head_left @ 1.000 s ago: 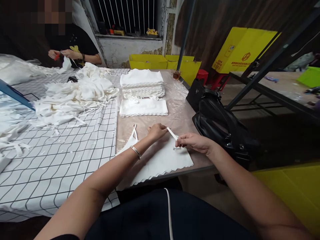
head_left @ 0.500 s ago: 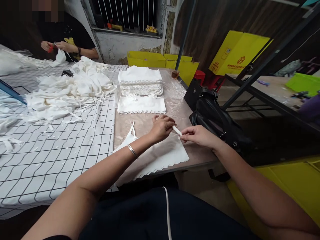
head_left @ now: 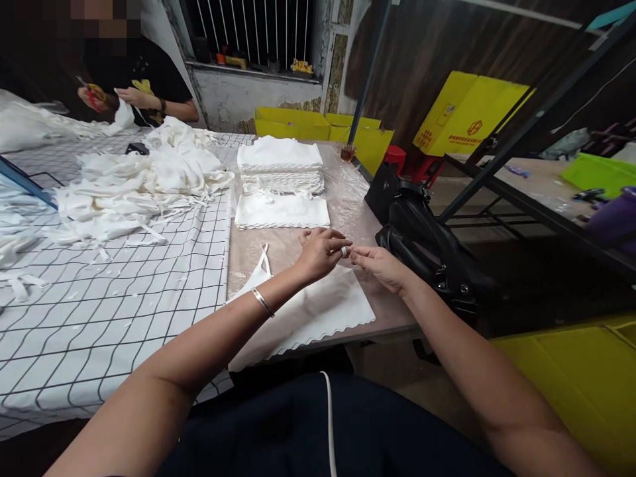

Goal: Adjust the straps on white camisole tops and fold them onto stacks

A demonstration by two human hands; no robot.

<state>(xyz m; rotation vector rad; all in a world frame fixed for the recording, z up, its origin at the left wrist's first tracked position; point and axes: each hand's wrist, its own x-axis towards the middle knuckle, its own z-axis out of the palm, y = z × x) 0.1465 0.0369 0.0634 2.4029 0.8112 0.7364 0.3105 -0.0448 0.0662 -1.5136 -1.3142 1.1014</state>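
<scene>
A white camisole (head_left: 328, 308) with a wavy hem lies flat on the plastic-covered table near its front edge, one thin strap (head_left: 264, 258) standing in a loop at its left. Above its top edge, my left hand (head_left: 320, 255) is closed with a short piece of white strap (head_left: 344, 252) at its fingers. My right hand (head_left: 380, 266) pinches at this same strap, its fingertips close against the left ones; the strap's end is hidden between them. Behind my hands lies a folded white garment (head_left: 283, 212), and beyond it a stack of folded white garments (head_left: 281, 156).
A heap of loose white garments (head_left: 144, 175) covers the checked cloth (head_left: 173, 285) at left. Across the table, a co-worker's hands (head_left: 134, 98) hold red-handled scissors and white cloth. A black bag (head_left: 422, 238) sits at the right edge, near a metal post and yellow boxes (head_left: 472, 112).
My right hand has moved left and slightly up, up against my left fingers. The strap stretched between the hands now shows only as a short bit at the left fingers.
</scene>
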